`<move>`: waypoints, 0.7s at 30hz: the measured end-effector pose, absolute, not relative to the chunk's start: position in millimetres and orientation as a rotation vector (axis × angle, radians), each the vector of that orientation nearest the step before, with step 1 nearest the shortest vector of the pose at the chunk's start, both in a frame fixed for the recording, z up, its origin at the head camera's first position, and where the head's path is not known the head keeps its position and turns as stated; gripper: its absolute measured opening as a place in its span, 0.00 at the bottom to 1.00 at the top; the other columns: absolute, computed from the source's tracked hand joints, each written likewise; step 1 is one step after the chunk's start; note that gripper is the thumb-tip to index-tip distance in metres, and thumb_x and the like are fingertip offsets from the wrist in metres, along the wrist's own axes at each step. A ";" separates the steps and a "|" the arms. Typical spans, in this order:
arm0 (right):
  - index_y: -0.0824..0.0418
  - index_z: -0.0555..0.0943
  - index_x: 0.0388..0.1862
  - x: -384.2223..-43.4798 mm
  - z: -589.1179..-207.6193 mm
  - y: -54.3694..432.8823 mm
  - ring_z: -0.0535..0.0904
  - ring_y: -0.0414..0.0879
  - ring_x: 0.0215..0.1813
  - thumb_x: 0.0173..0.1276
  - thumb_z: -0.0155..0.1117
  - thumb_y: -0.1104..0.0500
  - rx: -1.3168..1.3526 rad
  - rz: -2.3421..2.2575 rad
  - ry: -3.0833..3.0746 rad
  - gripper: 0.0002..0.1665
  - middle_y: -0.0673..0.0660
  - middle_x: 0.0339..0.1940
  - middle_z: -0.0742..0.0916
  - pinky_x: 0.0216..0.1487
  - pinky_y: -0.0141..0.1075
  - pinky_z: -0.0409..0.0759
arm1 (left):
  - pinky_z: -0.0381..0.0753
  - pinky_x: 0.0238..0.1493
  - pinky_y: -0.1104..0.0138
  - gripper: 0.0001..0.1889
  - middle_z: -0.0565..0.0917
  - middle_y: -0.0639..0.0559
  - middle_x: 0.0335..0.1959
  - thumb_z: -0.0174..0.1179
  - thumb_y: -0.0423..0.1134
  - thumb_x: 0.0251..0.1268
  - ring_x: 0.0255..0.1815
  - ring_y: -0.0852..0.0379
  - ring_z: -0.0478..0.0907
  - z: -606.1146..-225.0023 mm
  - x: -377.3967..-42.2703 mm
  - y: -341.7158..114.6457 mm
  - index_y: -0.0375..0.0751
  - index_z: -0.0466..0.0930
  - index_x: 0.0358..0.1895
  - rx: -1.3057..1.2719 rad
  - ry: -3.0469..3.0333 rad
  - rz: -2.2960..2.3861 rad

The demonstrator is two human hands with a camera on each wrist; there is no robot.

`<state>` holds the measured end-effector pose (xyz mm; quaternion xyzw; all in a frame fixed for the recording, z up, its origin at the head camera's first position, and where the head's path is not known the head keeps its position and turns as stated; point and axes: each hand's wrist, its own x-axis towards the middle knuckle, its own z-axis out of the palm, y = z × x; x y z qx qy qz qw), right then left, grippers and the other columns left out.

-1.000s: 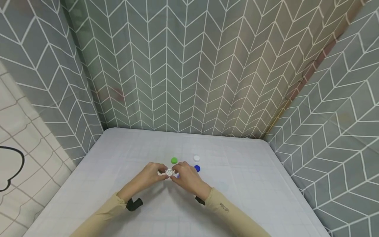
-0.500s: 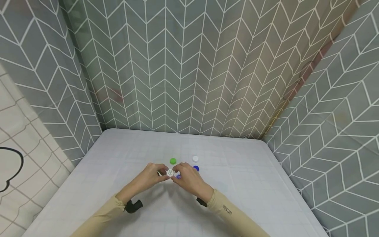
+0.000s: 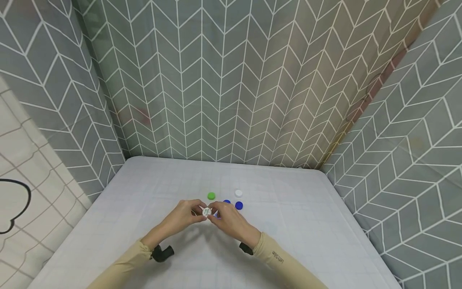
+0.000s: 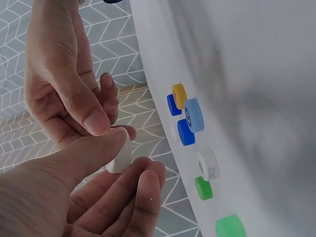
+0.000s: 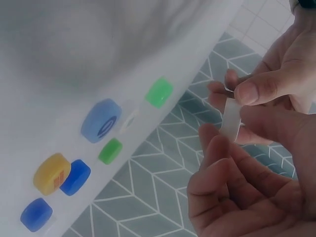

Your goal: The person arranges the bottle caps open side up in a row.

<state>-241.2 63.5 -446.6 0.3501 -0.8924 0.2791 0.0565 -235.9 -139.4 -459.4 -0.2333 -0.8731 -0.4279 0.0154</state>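
A small white bottle cap (image 3: pixel 207 212), dark print on its top, is held up over the table between both hands. My left hand (image 3: pixel 185 213) pinches it with thumb and fingertips from the left. From the right, my right hand (image 3: pixel 228 216) pinches the opposite edge. In the left wrist view the white cap (image 4: pixel 120 153) is seen edge-on, and in the right wrist view its pale side (image 5: pixel 230 120) shows between the thumbs and fingers. On the table below lie a light blue cap (image 4: pixel 194 115), a yellow cap (image 4: pixel 179 96) and a printed white cap (image 4: pixel 209 164).
Beyond the hands lie a green cap (image 3: pixel 211 196), another white cap (image 3: pixel 238 193) and two dark blue caps, one nearer the right hand (image 3: pixel 239 205). A pale green cap (image 5: pixel 159 92) also lies there. Patterned curtains (image 3: pixel 231 80) border the white table (image 3: pixel 288 192).
The held white cap has tilted slightly and stays between the hands. My right hand has shifted a little, and a second dark blue cap now shows behind it.
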 end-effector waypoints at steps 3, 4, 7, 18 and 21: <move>0.59 0.82 0.50 -240.1 -446.8 63.1 0.84 0.44 0.38 0.67 0.64 0.58 1.057 0.850 -2.715 0.14 0.52 0.43 0.87 0.36 0.23 0.77 | 0.81 0.35 0.72 0.13 0.88 0.56 0.31 0.69 0.37 0.56 0.33 0.65 0.83 -461.3 -236.7 -140.3 0.42 0.82 0.45 -0.730 -2.707 -1.332; 0.59 0.82 0.51 -239.9 -447.0 63.1 0.84 0.44 0.38 0.67 0.64 0.58 1.056 0.848 -2.715 0.14 0.53 0.44 0.87 0.36 0.23 0.77 | 0.81 0.35 0.72 0.13 0.88 0.56 0.31 0.69 0.37 0.56 0.33 0.65 0.83 -461.7 -236.7 -140.5 0.42 0.82 0.45 -0.732 -2.706 -1.332; 0.59 0.82 0.51 -239.3 -447.6 63.5 0.84 0.43 0.38 0.67 0.64 0.59 1.059 0.840 -2.708 0.14 0.53 0.44 0.87 0.37 0.23 0.77 | 0.81 0.36 0.72 0.13 0.88 0.56 0.32 0.69 0.37 0.57 0.34 0.65 0.83 -462.5 -236.7 -140.3 0.43 0.81 0.45 -0.735 -2.708 -1.340; 0.60 0.83 0.46 -241.9 -451.7 69.2 0.82 0.37 0.37 0.68 0.63 0.60 1.063 0.880 -2.684 0.10 0.53 0.41 0.87 0.37 0.23 0.78 | 0.82 0.38 0.70 0.08 0.88 0.56 0.34 0.65 0.44 0.62 0.37 0.62 0.85 -461.5 -237.9 -136.8 0.47 0.83 0.41 -0.665 -2.744 -1.382; 0.60 0.83 0.46 -242.9 -453.3 70.4 0.82 0.36 0.36 0.67 0.64 0.60 1.071 0.871 -2.656 0.10 0.53 0.40 0.87 0.37 0.27 0.81 | 0.82 0.37 0.69 0.12 0.88 0.55 0.35 0.64 0.49 0.62 0.37 0.62 0.84 -461.0 -238.1 -136.8 0.46 0.84 0.42 -0.624 -2.773 -1.381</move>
